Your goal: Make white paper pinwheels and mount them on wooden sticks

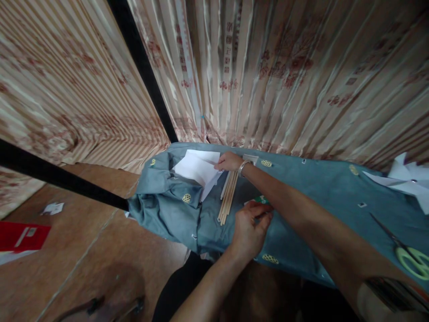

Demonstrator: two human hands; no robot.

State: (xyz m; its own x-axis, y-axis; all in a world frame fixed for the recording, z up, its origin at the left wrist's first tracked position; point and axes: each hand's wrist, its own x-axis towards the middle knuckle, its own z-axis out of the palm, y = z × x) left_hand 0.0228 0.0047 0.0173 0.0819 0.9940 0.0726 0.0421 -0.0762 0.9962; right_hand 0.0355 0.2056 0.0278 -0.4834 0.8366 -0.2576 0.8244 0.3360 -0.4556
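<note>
Reaching across to the far side of the cloth-covered table (301,197), my right hand (229,161) pinches the edge of a white paper sheet (197,166) in a loose stack. A bracelet circles that wrist. A bundle of thin wooden sticks (228,199) lies just below it. My left hand (250,226) is closer to me, right of the sticks, with thumb and fingers drawn together; what they hold, if anything, is unclear. Partly hidden behind its fingers, under my right forearm, is a small green-and-white item (261,199).
Green-handled scissors (402,250) lie open at the table's right end, near a white paper pinwheel (410,176). Black poles (144,67) stand at the left before patterned curtains (268,67). A red packet (23,236) and a scrap (52,208) lie on the floor.
</note>
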